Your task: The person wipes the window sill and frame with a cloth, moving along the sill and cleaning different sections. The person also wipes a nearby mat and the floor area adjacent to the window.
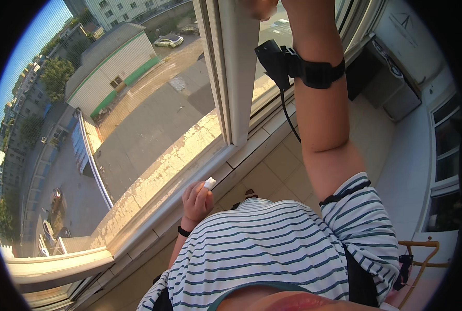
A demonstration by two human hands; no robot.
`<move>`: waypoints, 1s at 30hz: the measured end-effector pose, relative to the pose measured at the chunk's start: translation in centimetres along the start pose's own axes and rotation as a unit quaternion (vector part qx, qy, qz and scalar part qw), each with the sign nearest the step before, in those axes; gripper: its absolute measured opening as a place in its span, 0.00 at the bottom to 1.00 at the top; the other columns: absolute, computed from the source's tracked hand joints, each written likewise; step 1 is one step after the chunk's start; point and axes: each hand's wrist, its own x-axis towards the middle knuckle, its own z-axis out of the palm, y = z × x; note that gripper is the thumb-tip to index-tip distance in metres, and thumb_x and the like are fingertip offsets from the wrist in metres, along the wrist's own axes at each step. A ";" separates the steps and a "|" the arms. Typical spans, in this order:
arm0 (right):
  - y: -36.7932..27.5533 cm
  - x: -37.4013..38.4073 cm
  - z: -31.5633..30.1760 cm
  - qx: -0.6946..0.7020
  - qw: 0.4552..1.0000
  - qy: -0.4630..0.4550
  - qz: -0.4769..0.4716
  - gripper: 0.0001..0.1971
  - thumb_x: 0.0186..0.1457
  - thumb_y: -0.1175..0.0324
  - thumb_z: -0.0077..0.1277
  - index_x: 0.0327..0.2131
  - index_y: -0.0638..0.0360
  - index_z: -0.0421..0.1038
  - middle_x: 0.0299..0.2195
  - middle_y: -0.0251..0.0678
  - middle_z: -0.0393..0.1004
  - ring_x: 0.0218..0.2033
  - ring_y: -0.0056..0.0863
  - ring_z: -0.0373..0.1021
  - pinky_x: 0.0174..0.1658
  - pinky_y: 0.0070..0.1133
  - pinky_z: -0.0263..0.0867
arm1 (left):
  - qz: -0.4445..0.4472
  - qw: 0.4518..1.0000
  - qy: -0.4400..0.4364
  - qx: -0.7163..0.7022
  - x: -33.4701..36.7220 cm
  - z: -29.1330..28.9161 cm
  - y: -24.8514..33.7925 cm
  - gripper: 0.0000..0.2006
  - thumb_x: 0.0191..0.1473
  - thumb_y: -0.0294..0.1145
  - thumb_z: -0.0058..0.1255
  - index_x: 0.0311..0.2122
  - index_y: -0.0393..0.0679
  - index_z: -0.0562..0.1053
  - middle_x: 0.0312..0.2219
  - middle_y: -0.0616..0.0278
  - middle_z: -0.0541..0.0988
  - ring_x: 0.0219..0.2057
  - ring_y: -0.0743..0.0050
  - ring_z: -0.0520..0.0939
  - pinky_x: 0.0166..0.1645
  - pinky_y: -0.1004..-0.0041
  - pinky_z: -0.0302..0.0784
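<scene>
Outside, below: long low building (114, 72), grey roof, pale wall, green band along its foot. Light-coloured car (168, 40) parked on the yard (176, 63), near the building's far corner; darker car (189, 29) just beside it. Leafy tree (58, 80) by the building's left end. Pale multi-storey block (122, 11) behind. Flat grey surface (158, 111), roof or paving, hard to say; sunlit, peeling ledge (161, 166) along its near edge. Indoors: beige tiled floor (283, 160); grey boxy unit (401, 96) at its far end. White-framed panes (446, 137) in the right-hand wall (404, 150); tan tubular frame (420, 243) near that wall's near end.
</scene>
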 end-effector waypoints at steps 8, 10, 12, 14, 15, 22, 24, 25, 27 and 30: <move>6.1 -20.9 -1.8 -0.261 0.963 0.064 0.036 0.31 0.44 0.66 0.77 0.51 0.64 0.73 0.42 0.36 0.79 0.40 0.21 0.77 0.44 0.21 0.75 | 0.025 0.999 -0.031 0.002 1.9 1.3 -0.2 0.16 0.53 0.17 0.55 0.48 0.36 0.72 0.40 0.48 0.79 0.37 0.45 0.84 0.41 0.57 0.81; 7.0 -26.9 -2.2 -0.321 0.942 0.054 0.084 0.34 0.42 0.64 0.78 0.51 0.64 0.72 0.41 0.38 0.77 0.38 0.26 0.77 0.44 0.23 0.74 | 0.025 0.999 -0.035 -0.004 2.4 1.4 -0.1 0.17 0.50 0.16 0.56 0.47 0.37 0.71 0.39 0.48 0.80 0.38 0.45 0.84 0.42 0.57 0.82; 7.7 -31.7 -2.6 -0.344 0.933 0.038 0.101 0.36 0.40 0.61 0.78 0.51 0.64 0.70 0.40 0.41 0.75 0.35 0.34 0.77 0.40 0.28 0.75 | 0.034 0.999 -0.024 0.004 2.8 1.8 -0.1 0.17 0.49 0.15 0.56 0.46 0.37 0.70 0.38 0.48 0.80 0.37 0.45 0.84 0.42 0.58 0.82; 8.2 -35.5 -2.8 -0.370 0.920 0.029 0.125 0.36 0.40 0.59 0.77 0.50 0.63 0.69 0.39 0.42 0.75 0.35 0.37 0.77 0.38 0.30 0.76 | 0.038 0.999 -0.008 0.010 3.0 2.3 0.0 0.16 0.50 0.16 0.57 0.45 0.38 0.72 0.38 0.50 0.80 0.36 0.47 0.84 0.40 0.58 0.82; 8.6 -37.0 -2.9 -0.376 0.915 0.021 0.143 0.36 0.41 0.58 0.76 0.50 0.62 0.68 0.39 0.42 0.75 0.35 0.39 0.77 0.38 0.31 0.76 | 0.036 0.999 -0.003 0.011 3.0 2.4 0.1 0.15 0.50 0.17 0.57 0.44 0.39 0.73 0.37 0.51 0.81 0.36 0.48 0.84 0.39 0.59 0.81; 9.4 -45.3 -3.6 -0.389 0.885 -0.049 0.250 0.33 0.46 0.55 0.72 0.49 0.58 0.64 0.43 0.42 0.75 0.37 0.46 0.79 0.35 0.35 0.78 | 0.037 0.998 -0.055 0.006 2.8 3.1 1.3 0.15 0.49 0.16 0.56 0.44 0.37 0.73 0.38 0.51 0.80 0.36 0.48 0.84 0.39 0.58 0.82; 9.2 -46.3 -4.9 -0.370 0.886 -0.079 0.270 0.32 0.48 0.55 0.71 0.49 0.57 0.64 0.43 0.43 0.75 0.37 0.46 0.79 0.35 0.35 0.78 | 0.037 0.997 -0.068 0.000 3.1 3.5 1.3 0.15 0.49 0.16 0.56 0.43 0.37 0.73 0.38 0.51 0.79 0.36 0.48 0.84 0.39 0.58 0.82; 8.7 -46.6 -5.9 -0.379 0.863 -0.131 0.307 0.32 0.49 0.58 0.69 0.52 0.58 0.64 0.44 0.43 0.75 0.41 0.46 0.78 0.37 0.35 0.78 | 0.037 0.997 -0.073 -0.002 3.4 3.7 1.3 0.14 0.49 0.16 0.56 0.43 0.37 0.73 0.38 0.51 0.79 0.36 0.48 0.84 0.39 0.58 0.82; 7.7 -47.0 -8.2 -0.381 0.850 -0.185 0.314 0.33 0.48 0.59 0.68 0.54 0.58 0.64 0.45 0.43 0.75 0.45 0.45 0.77 0.39 0.36 0.78 | 0.034 0.996 -0.086 -0.007 4.2 4.3 1.3 0.14 0.49 0.17 0.57 0.43 0.37 0.73 0.39 0.51 0.80 0.36 0.48 0.84 0.40 0.58 0.82; 6.6 -47.0 -10.2 -0.415 0.815 -0.226 0.335 0.29 0.48 0.63 0.64 0.55 0.53 0.67 0.51 0.39 0.73 0.47 0.43 0.74 0.41 0.36 0.77 | 0.054 0.992 -0.103 -0.054 6.4 6.0 1.6 0.15 0.48 0.17 0.58 0.43 0.39 0.73 0.40 0.51 0.80 0.38 0.49 0.84 0.41 0.59 0.83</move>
